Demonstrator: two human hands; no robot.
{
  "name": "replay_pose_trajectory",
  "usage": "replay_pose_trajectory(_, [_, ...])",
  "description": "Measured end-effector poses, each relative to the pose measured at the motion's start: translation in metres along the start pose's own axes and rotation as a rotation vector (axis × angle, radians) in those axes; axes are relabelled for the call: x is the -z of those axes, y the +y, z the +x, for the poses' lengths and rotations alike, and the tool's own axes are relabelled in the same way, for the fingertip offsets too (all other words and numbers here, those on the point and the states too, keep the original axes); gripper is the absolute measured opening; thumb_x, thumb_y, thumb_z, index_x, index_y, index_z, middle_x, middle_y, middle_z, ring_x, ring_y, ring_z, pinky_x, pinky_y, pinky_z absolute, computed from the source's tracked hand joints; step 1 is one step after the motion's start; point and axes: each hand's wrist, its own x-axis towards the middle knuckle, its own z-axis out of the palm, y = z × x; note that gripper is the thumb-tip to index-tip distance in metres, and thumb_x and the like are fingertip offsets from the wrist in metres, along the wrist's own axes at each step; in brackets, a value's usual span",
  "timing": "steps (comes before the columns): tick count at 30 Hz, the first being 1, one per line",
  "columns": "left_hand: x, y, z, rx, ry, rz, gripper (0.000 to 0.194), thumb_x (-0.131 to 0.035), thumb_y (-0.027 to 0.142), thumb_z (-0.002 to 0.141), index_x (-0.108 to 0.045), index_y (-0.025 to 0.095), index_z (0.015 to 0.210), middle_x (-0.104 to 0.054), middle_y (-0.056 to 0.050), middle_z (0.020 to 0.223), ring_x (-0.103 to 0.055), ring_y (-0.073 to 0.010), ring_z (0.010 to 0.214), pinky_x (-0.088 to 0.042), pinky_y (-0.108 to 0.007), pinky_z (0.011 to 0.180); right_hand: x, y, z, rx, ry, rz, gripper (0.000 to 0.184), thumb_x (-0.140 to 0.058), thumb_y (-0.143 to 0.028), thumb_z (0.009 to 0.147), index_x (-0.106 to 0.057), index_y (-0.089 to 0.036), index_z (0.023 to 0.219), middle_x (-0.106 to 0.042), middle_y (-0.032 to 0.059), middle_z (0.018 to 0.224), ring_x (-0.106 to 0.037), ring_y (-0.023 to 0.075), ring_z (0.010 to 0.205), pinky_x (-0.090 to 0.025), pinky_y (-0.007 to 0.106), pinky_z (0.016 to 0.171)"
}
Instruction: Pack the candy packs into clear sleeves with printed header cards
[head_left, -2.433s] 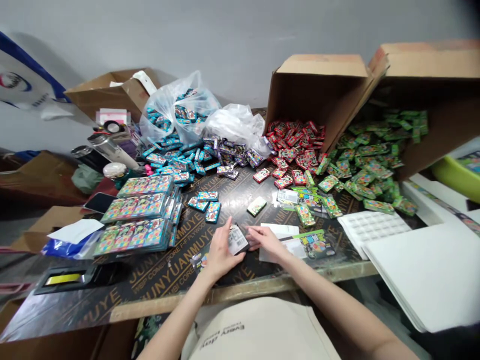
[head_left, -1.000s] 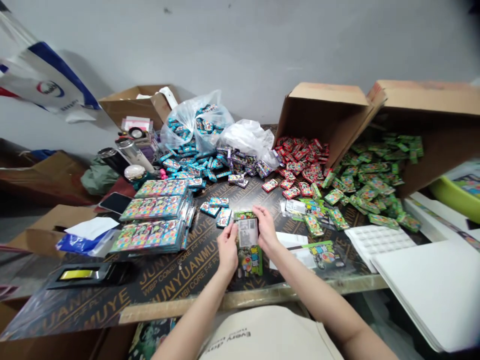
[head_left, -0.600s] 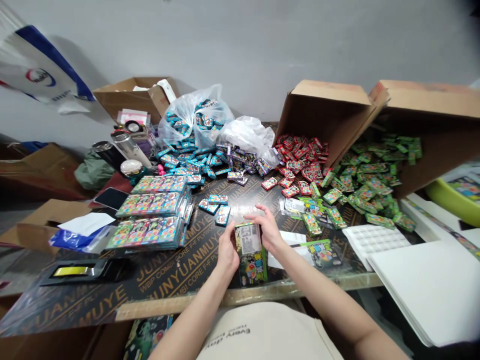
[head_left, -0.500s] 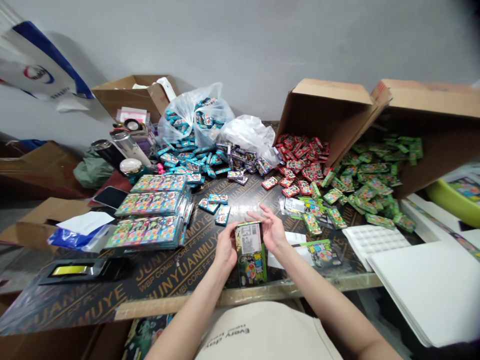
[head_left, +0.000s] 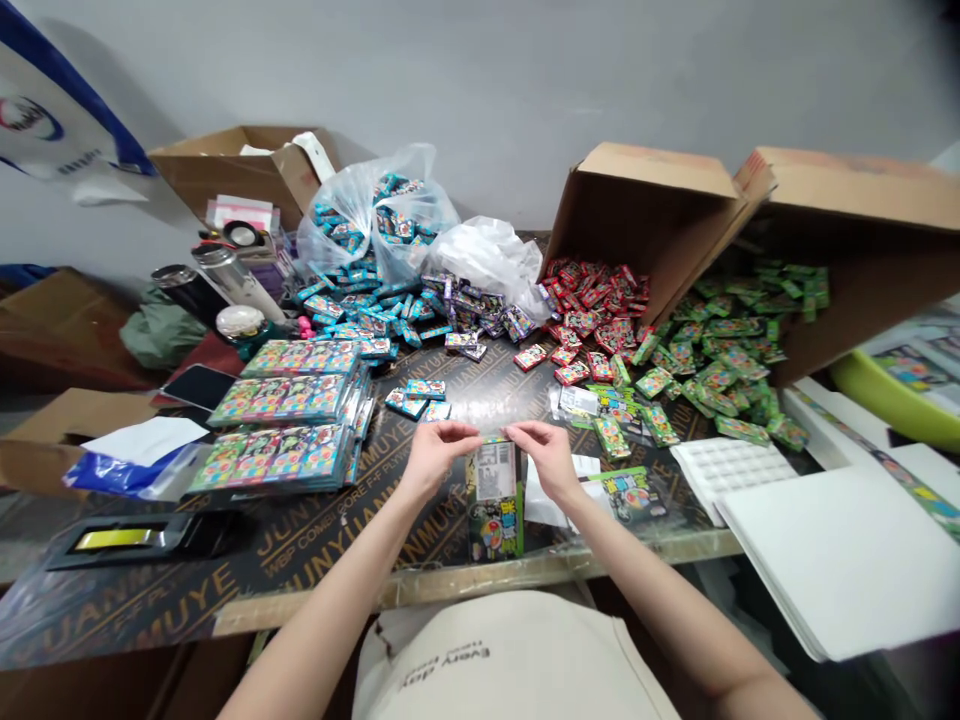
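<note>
A dark printed box (head_left: 495, 515) with green edges and a pale label panel lies before me at the table's front edge. At its far end, my left hand (head_left: 444, 455) pinches the left corner between thumb and fingers. My right hand (head_left: 546, 455) has closed its fingertips on the right corner of that same end. The fingertips hide part of this end, so its flap cannot be made out well. Just beyond my hands lie several small blue packets (head_left: 425, 390). Beside my right wrist is a flat printed sleeve (head_left: 634, 495) on white paper.
Stacks of packed sets (head_left: 281, 400) stand at left, with a black tape dispenser (head_left: 142, 538) in front. Loose red packets (head_left: 596, 300) and green packets (head_left: 720, 360) spill from tipped cardboard boxes (head_left: 652, 180). White sheets (head_left: 847, 560) lie at right.
Both hands have moved from the box's sides to its far end, and their spread fingers have closed to pinches there. The view has shifted slightly.
</note>
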Motion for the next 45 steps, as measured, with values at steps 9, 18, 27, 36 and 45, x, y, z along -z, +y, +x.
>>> replay_pose_trajectory(9, [-0.008, 0.017, -0.005, -0.401, -0.085, 0.425, 0.006, -0.067, 0.021, 0.060, -0.066, 0.018, 0.055, -0.063, -0.004, 0.058, -0.055, -0.0150, 0.057, -0.041, -0.024, 0.058, 0.011, -0.008, -0.002, 0.017, -0.084, -0.131, 0.016, -0.065, -0.033, 0.068, -0.065, -0.018, 0.070, -0.064, 0.0009, 0.066, -0.056, 0.0141, 0.060, -0.044, 0.026, 0.061])
replay_pose_trajectory(18, [-0.010, 0.016, -0.008, -0.617, -0.293, 0.847, 0.022, -0.049, 0.023, 0.080, -0.069, 0.023, 0.090, -0.053, -0.003, 0.071, -0.051, -0.0148, 0.067, -0.039, -0.025, 0.062, 0.077, 0.002, -0.003, 0.214, -0.123, -0.637, 0.029, -0.050, -0.026, 0.082, -0.057, -0.024, 0.110, -0.057, 0.0047, 0.114, -0.050, 0.0179, 0.105, -0.036, 0.033, 0.091])
replay_pose_trajectory(27, [-0.011, 0.012, -0.006, -0.594, -0.279, 0.780, 0.023, -0.049, 0.020, 0.079, -0.071, 0.023, 0.085, -0.054, -0.004, 0.071, -0.051, -0.0145, 0.067, -0.040, -0.025, 0.062, 0.155, 0.051, 0.012, 0.040, -0.014, -1.069, 0.006, -0.064, -0.015, 0.065, -0.061, -0.019, 0.062, -0.057, 0.0031, 0.070, -0.047, 0.0202, 0.080, -0.031, 0.036, 0.082])
replay_pose_trajectory(36, [-0.013, 0.013, -0.011, -0.551, -0.250, 0.739, 0.024, -0.047, 0.018, 0.080, -0.070, 0.021, 0.087, -0.054, -0.004, 0.073, -0.052, -0.0149, 0.070, -0.041, -0.025, 0.064, 0.135, 0.053, -0.002, 0.117, -0.079, -0.968, 0.012, -0.049, -0.010, 0.071, -0.054, -0.019, 0.064, -0.056, 0.0057, 0.073, -0.047, 0.0209, 0.077, -0.033, 0.032, 0.074])
replay_pose_trajectory(45, [-0.018, 0.013, -0.011, -0.500, -0.222, 0.620, 0.018, -0.052, 0.018, 0.075, -0.070, 0.020, 0.076, -0.060, -0.005, 0.073, -0.055, -0.0168, 0.069, -0.041, -0.027, 0.065, 0.130, 0.012, 0.024, -0.008, -0.139, -0.761, 0.008, -0.053, -0.017, 0.067, -0.052, -0.017, 0.059, -0.054, -0.0028, 0.054, -0.047, 0.0125, 0.053, -0.036, 0.023, 0.054])
